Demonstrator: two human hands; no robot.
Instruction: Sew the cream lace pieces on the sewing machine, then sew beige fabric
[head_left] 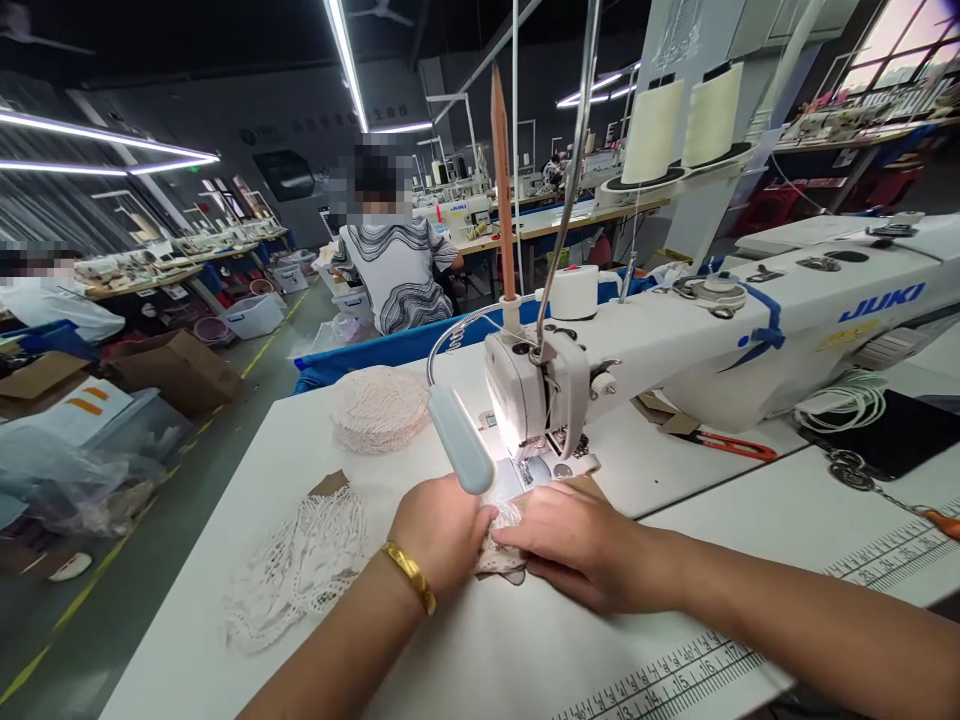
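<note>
Both of my hands are at a piece of cream lace fabric (501, 558) just in front of the needle of a white sewing machine (536, 390). My left hand (442, 530), with a gold bracelet at the wrist, grips the lace's left side, thumb toward the middle. On the right edge, my right hand (574, 540) has its fingers closed over the lace. The presser foot (526, 470) stands just beyond the fingertips under the machine's light. Whether the lace reaches under the foot is hard to see.
A round stack of cream lace (381, 408) and a loose lace heap (304, 560) lie at left. A grey lamp head (461, 440) hangs close to my left hand. Orange-handled snips (731, 444) and a printed ruler (675, 680) are at right. A person (394, 265) sits ahead.
</note>
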